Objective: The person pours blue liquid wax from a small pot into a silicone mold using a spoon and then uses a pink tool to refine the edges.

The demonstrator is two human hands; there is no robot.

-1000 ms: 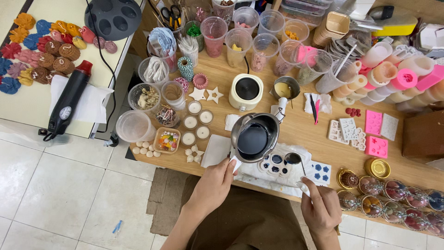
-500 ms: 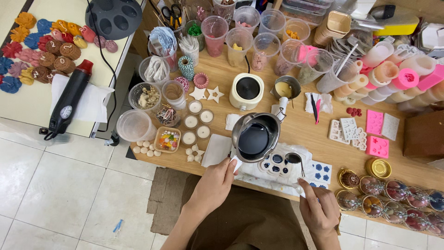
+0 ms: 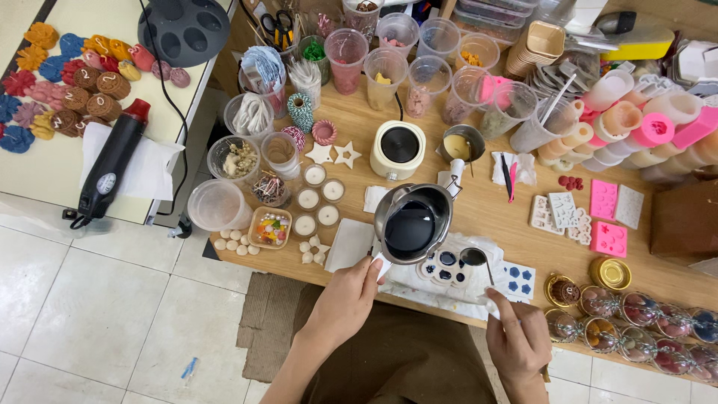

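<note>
My left hand is closed around the handle of the steel pouring pitcher, a scrap of white tissue pinched between my fingers and the handle. The pitcher sits in the middle of the frame, held just above the wooden worktable, and it is near full of dark blue, almost black liquid wax. I judge it heavy for its size and top-loaded — the liquid will slosh if I tilt fast, and the polished metal is likely hot and slick, so the handle with the tissue is the only sensible place to hold.

My right hand, at the lower right of the frame, pinches the thin handle of a small metal spoon whose bowl carries a little dark wax. It is light and stiff, but easy to tip. The bowl hovers over the white silicone mould, just below the pitcher, whose small cavities already hold blue wax; the mould is soft and floppy, so it should stay flat on its paper.

Just right of it lies a tile of blue flower shapes. Above the pitcher stands a cream round warmer with a black top. To the left are white tealights in clear cups. Pink silicone moulds lie at the right, rubbery and matte.
</note>
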